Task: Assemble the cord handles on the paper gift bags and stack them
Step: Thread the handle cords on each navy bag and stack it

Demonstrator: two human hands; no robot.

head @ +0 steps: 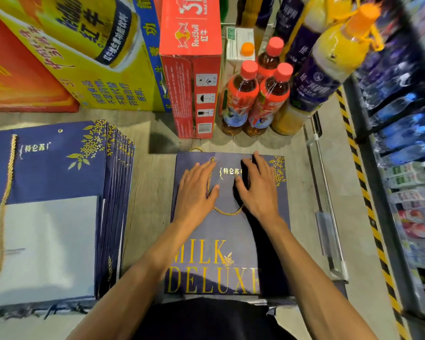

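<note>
Navy paper gift bag (231, 244) lies flat under both hands. Left hand (196, 190) and right hand (258, 187) press on it, fingers (201, 169) straight, gripping nothing. Gold cord handle (227, 212) loops between them. Stack of bags (59, 173) lies left of the fingers.

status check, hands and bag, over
Left hand and right hand flat on gift bag. Cord handle loops between them. Stacked bags to the left, red box beyond, both apart.
</note>
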